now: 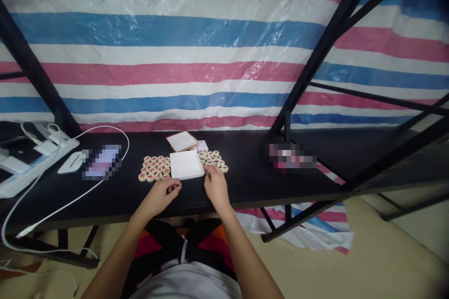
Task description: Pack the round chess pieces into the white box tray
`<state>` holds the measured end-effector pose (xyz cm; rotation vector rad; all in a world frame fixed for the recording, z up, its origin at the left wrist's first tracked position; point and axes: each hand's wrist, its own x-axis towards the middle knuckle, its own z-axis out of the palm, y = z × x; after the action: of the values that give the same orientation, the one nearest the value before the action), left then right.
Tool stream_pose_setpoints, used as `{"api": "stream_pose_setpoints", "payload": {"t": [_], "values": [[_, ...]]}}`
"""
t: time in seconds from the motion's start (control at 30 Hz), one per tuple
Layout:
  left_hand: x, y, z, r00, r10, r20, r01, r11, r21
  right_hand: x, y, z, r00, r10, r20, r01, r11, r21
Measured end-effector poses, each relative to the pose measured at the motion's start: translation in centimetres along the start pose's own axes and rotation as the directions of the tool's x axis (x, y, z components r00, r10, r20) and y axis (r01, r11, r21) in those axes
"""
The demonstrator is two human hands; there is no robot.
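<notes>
Xiangqi pieces (151,170) lie sorted, red left of white box (185,165), black right; my left fingers (174,181) curl, right fingers (211,170) beside box; any pinch, I can't tell.

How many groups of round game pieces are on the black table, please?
2: the red-marked pieces left of the white tray, and the dark-marked pieces right of it. The right hand may hide some pieces of the second group.
</notes>
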<state>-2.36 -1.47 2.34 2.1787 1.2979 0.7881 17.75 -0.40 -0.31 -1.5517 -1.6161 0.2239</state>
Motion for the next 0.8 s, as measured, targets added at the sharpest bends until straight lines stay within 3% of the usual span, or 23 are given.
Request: {"api": "stream_pose_setpoints", "payload": {"t": [0.37, 0.8], "values": [[-0.02, -0.05, 0.03, 0.999, -0.045, 0.013, 0.046, 0.998, -0.038, -0.15, 0.01, -0.13, 0.994, 0.001, -0.106, -0.01, 0.996, -0.089], [-0.36, 0.2, -0.03, 0.999, -0.035, 0.028, 0.035, 0.999, 0.005, -0.49, -0.54, -0.2, 0.993, 0.056, -0.108, -0.082, 0.966, -0.247]]}}
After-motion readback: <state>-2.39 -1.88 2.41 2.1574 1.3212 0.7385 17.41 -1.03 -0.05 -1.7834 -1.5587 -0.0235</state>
